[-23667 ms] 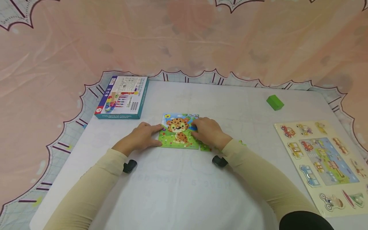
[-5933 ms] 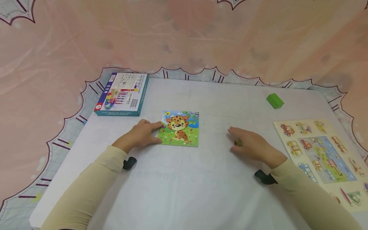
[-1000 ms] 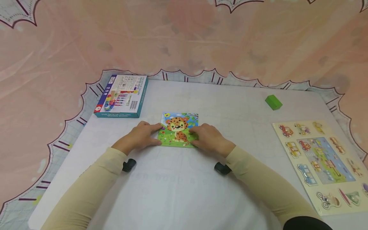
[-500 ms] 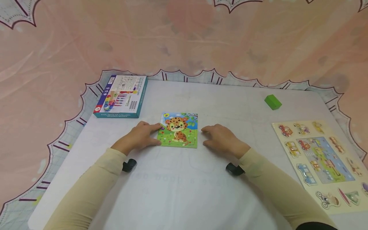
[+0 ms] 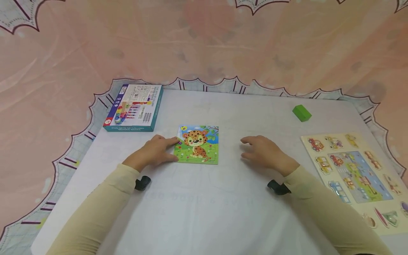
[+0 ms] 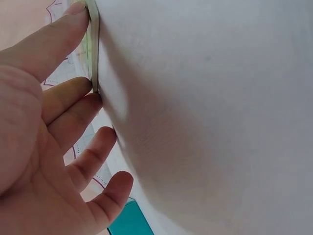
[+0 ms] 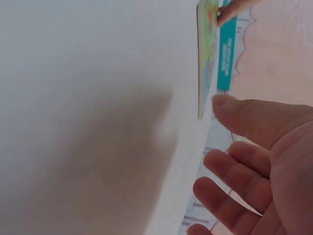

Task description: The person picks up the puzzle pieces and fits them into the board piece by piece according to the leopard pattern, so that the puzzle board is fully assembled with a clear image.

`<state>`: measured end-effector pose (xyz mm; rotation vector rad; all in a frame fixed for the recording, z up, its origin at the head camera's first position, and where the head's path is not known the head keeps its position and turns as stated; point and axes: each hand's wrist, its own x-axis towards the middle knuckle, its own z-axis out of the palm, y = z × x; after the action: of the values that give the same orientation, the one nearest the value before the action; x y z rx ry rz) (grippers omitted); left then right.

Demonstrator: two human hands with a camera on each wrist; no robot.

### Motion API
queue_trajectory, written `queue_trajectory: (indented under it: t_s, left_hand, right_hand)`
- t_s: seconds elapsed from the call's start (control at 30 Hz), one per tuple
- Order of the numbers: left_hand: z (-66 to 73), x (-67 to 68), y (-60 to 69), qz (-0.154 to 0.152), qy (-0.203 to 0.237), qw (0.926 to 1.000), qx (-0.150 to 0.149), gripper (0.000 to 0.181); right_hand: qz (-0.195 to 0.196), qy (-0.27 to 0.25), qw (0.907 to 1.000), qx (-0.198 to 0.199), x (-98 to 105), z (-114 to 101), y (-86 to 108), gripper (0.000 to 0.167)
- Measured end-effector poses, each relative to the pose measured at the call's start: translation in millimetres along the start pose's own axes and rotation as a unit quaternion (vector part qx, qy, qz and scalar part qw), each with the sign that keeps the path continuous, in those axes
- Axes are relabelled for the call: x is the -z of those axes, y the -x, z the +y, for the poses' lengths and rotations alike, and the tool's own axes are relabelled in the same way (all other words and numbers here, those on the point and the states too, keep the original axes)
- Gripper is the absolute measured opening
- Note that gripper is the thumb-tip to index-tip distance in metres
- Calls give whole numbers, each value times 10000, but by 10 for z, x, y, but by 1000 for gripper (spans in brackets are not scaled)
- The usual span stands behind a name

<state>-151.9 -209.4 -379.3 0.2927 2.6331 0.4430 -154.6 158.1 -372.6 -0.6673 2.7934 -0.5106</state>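
A square leopard jigsaw puzzle [image 5: 197,145] lies flat on the table, its picture fitted together. My left hand [image 5: 153,151] rests at its left edge, with thumb and forefinger touching the border. The left wrist view shows the thumb and fingertips of the left hand [image 6: 63,122] against the puzzle's thin side edge [image 6: 95,54]. Off to the right of the puzzle, my right hand [image 5: 266,153] is apart from it, holding nothing. In the right wrist view the fingers of the right hand [image 7: 264,152] are relaxed and spread, with the puzzle [image 7: 205,58] beyond them.
A flat box [image 5: 135,108] with a teal side stands at the back left. A green block [image 5: 301,113] sits at the back right. The wooden vehicle puzzle board [image 5: 309,156] lies along the right side, partly covered by my right sleeve [image 5: 331,209].
From touching the leopard puzzle's right edge a second ago, my right hand has drawn away to the right. My left hand stays in place. Earlier, lower right pieces lay apart; now they are joined.
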Motion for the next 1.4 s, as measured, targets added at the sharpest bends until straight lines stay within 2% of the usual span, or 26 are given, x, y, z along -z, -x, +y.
queue_trajectory:
  t_s: [0.27,0.47,0.7,0.93,1.1,1.3,1.4]
  left_hand:
    - [5,142,7,233,-213,9987,-400,75]
    - [38,390,35,428,-163,9981,-406,74]
    - [141,775,108,998,-487,9932,-352,70]
    - [251,1004,125,1628,-827,9824,-401,75]
    - [332,1015,108,1907,-865,9775,-252,85]
    - [364,847,41,2033,-858,9754,-12,93]
    - [374,761,25,1985,-889,9760,63,94]
  right_hand:
    - [117,18,9998,-178,226,256,189,52]
    - [214,381,9988,-234,484,370,244,50]
    - [447,943,9941,-289,801,378,297,46]
    - [711,1475,9853,-477,1038,359,334,54]
    - [936,1566,9797,-831,1068,293,329,66]
    - [1247,1549,9743,-1057,972,271,287,73]
    - [1221,1448,9752,-1145,913,261,277,78]
